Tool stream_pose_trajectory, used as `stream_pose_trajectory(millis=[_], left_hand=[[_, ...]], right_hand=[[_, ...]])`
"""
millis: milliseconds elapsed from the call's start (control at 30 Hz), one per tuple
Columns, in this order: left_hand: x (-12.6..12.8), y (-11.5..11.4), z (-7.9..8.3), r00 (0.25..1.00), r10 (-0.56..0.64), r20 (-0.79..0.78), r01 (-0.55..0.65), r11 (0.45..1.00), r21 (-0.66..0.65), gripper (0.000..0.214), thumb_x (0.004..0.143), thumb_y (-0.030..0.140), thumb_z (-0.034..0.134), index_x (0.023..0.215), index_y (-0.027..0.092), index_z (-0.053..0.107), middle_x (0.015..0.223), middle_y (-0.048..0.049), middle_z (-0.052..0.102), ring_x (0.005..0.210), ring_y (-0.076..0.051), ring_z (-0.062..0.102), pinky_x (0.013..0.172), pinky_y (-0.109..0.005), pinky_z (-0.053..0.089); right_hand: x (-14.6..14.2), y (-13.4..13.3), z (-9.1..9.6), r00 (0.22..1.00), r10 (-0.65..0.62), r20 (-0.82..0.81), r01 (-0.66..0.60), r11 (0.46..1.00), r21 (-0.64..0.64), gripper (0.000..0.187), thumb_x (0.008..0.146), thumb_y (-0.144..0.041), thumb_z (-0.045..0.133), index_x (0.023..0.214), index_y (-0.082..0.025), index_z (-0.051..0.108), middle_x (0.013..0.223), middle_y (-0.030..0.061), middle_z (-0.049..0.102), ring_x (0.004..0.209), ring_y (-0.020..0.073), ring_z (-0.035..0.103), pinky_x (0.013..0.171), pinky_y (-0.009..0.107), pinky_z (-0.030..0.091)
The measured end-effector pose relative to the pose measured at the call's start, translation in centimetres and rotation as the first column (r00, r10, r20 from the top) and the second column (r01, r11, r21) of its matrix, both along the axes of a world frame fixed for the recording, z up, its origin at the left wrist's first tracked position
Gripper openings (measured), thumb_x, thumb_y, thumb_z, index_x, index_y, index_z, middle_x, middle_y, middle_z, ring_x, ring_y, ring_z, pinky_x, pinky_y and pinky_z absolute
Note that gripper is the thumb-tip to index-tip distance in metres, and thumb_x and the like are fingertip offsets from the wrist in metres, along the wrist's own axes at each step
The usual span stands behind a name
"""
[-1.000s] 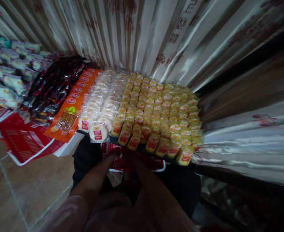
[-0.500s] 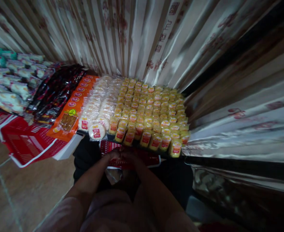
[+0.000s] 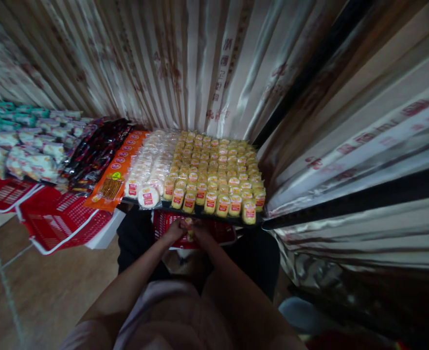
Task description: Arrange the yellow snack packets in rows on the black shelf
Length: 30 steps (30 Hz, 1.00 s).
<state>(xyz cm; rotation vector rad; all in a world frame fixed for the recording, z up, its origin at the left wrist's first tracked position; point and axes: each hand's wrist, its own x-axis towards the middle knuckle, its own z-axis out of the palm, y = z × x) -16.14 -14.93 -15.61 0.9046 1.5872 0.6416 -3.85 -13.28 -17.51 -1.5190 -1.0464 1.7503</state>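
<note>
Red basket (image 3: pixel 220 234) beneath left hand (image 3: pixel 177 229) and right hand (image 3: pixel 201 231), both closed around one small packet (image 3: pixel 189 224)

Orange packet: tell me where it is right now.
In the head view, the orange packet lies left of centre, between the dark packets and the white round snacks.
</note>
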Motion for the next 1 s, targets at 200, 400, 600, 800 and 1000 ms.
stream_pose_trajectory(millis=[200,400,600,800,1000], left_hand=[[1.5,-1.7,1.3,0.995,0.08,0.051,-0.082,0.996,0.039,0.021,0.071,0.015,0.06,0.079,0.018,0.041,0.057,0.0086,0.047,0.049,-0.006,0.048,0.051,-0.017,0.039],[2.4,-3.2,2.7,0.974,0.105,0.201,-0.106,0.994,-0.006,0.035,0.075,0.04,0.06,0.091,0.021,0.036,0.057,0.0081,0.054,0.045,-0.008,0.052,0.049,-0.02,0.042],[2.9,-4.0,5.0,0.973,-0.044,0.226,0.04,0.999,0.022,0.033,0.069,0.042,0.062,0.079,0.019,0.042,0.055,0.0071,0.053,0.047,-0.007,0.051,0.048,-0.018,0.038],[4.9,-3.9,7.3,0.98,-0.063,0.187,0.052,0.997,0.061,0.023,0.067,0.026,0.063,0.075,0.018,0.043,0.059,0.0072,0.05,0.052,-0.008,0.05,0.052,-0.02,0.04],[7.5,-3.0,9.6,0.987,-0.162,0.025,0.149,0.953,0.265,0.016,0.069,0.015,0.058,0.082,0.017,0.048,0.068,0.0053,0.051,0.06,-0.008,0.049,0.057,-0.019,0.041]], right_hand=[[2.0,-1.6,2.1,0.994,-0.039,-0.105,0.043,0.999,0.032,0.038,0.056,-0.03,0.061,0.092,-0.022,0.052,0.087,0.002,0.065,0.076,0.0179,0.063,0.064,0.03,0.051],[3.8,-3.2,4.2,0.984,-0.027,-0.176,0.036,0.998,0.046,0.029,0.055,-0.023,0.056,0.084,-0.022,0.051,0.078,0.0,0.065,0.071,0.0173,0.063,0.067,0.03,0.05],[5.2,-4.6,4.9,0.98,0.016,-0.197,0.003,0.995,0.095,0.032,0.058,-0.021,0.056,0.089,-0.021,0.05,0.08,-0.0006,0.066,0.068,0.0157,0.063,0.064,0.028,0.049],[7.3,-6.0,5.9,0.997,0.075,-0.018,-0.064,0.93,0.362,0.024,0.071,-0.024,0.051,0.095,-0.021,0.051,0.089,0.0033,0.066,0.08,0.0167,0.064,0.074,0.032,0.051],[9.7,-7.3,8.3,0.916,-0.167,0.366,-0.128,0.742,0.658,0.029,0.081,-0.025,0.046,0.109,-0.019,0.054,0.111,0.0096,0.061,0.104,0.0193,0.058,0.094,0.038,0.045]])
